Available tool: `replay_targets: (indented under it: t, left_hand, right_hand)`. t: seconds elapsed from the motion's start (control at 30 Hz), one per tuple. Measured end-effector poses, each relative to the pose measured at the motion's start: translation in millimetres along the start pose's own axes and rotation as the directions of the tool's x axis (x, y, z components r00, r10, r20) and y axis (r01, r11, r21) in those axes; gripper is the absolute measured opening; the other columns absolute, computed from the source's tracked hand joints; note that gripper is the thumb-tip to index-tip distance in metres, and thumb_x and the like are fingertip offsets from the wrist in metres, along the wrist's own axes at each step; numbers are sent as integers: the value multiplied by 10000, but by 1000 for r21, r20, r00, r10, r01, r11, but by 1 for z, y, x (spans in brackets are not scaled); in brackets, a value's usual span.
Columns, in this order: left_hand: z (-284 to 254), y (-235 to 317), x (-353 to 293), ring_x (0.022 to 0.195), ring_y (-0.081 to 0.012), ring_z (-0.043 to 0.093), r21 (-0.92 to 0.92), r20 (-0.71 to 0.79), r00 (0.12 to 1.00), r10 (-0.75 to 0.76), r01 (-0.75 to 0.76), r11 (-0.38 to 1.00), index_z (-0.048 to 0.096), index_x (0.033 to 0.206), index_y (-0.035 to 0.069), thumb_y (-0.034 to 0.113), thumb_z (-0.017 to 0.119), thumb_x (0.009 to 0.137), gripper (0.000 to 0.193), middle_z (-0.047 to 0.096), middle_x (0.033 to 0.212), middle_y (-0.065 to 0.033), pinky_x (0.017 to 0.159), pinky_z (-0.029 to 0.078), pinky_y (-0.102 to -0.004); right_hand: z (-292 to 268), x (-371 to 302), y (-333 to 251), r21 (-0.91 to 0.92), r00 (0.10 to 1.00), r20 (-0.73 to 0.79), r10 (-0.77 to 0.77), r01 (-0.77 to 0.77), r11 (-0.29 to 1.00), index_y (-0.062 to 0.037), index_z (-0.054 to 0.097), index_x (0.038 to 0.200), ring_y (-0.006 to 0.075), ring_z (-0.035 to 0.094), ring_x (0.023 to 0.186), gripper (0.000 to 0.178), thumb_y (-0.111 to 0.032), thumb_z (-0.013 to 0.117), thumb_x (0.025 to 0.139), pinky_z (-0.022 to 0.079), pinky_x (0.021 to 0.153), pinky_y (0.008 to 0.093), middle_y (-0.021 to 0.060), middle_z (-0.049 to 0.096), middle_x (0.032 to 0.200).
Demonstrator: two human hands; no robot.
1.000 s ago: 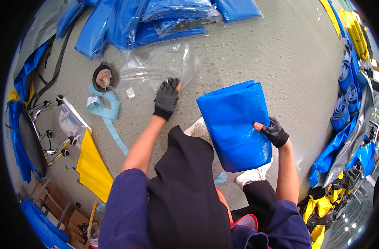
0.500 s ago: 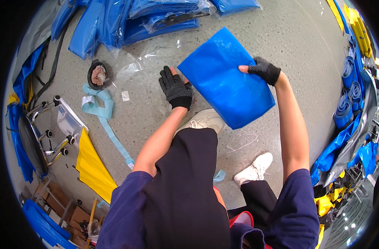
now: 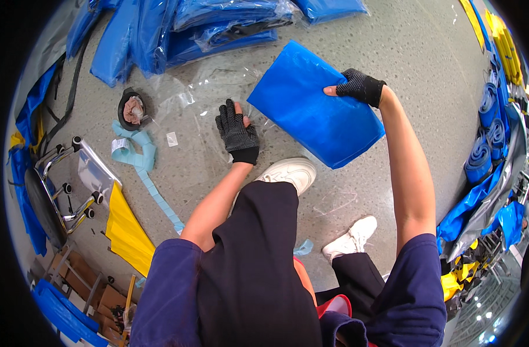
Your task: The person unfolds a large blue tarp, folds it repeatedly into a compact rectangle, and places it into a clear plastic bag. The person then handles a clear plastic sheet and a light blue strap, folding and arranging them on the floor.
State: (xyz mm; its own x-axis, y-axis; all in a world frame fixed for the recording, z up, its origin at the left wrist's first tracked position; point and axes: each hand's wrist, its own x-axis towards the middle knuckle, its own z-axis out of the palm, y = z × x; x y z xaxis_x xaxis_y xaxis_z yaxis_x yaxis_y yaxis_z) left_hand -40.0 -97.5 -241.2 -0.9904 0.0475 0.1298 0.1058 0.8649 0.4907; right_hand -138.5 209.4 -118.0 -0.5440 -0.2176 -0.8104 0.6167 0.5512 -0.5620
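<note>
Fingers of our right hand (image 3: pixel 362 88) grasp the folded blue rectangular plastic sheet (image 3: pixel 311 107), its long axis slanting down rightward, near our left hand (image 3: pixel 238 132), whose fingers spread over clear plastic film (image 3: pixel 180 103).

Offered broad passage over the floor (image 3: pixel 421 115) at upper right of the frame, between the sheet (image 3: pixel 313 110) in the right hand (image 3: pixel 360 87) and the rolls (image 3: pixel 478 156) at the right edge. Was closed at the top by the bags (image 3: pixel 232 14). Left only a slim gap at centre between the sheet and the left hand (image 3: pixel 238 133), spread over the film (image 3: pixel 189 92). Narrowed at centre left by the black ring (image 3: pixel 123 110) and the strip (image 3: pixel 157 194), then ended at the chair (image 3: pixel 44 202). Was open below centre, between the shoes (image 3: pixel 290 173).
</note>
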Motion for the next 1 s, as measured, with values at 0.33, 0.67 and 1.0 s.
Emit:
replay_targets:
  t: [0.33, 0.67, 1.0]
  left_hand:
    - [-45, 14, -11, 1326, -370, 312, -325, 14, 999, -43, 45, 945, 361, 1380, -1, 369, 250, 994, 546, 384, 1407, -198, 1108, 182, -462]
    - [-57, -4, -40, 1278, -388, 386, -388, 52, 976, -211, 215, 896, 371, 1377, 0, 338, 299, 990, 519, 409, 1378, -232, 1056, 297, -438]
    - [-78, -3, -43, 1072, -328, 554, -379, 58, 966, -252, 255, 890, 520, 1241, 12, 159, 510, 925, 348, 556, 1174, -194, 915, 426, -380]
  right_hand:
    - [39, 4, -57, -474, 941, 258, 220, -75, 877, -14, 542, 1248, 354, 561, 1089, 875, -508, 810, 577, 402, 997, 427, 211, 575, 1201]
    - [99, 65, -77, -517, 924, 350, 153, 54, 854, -82, 141, 1472, 340, 217, 1381, 1202, -860, 472, 617, 213, 1096, 507, 177, 198, 1504]
    - [106, 65, -73, -226, 915, 401, -48, 150, 962, -75, 414, 1368, 317, 438, 1251, 870, -505, 736, 684, 353, 1027, 413, 188, 449, 1363]
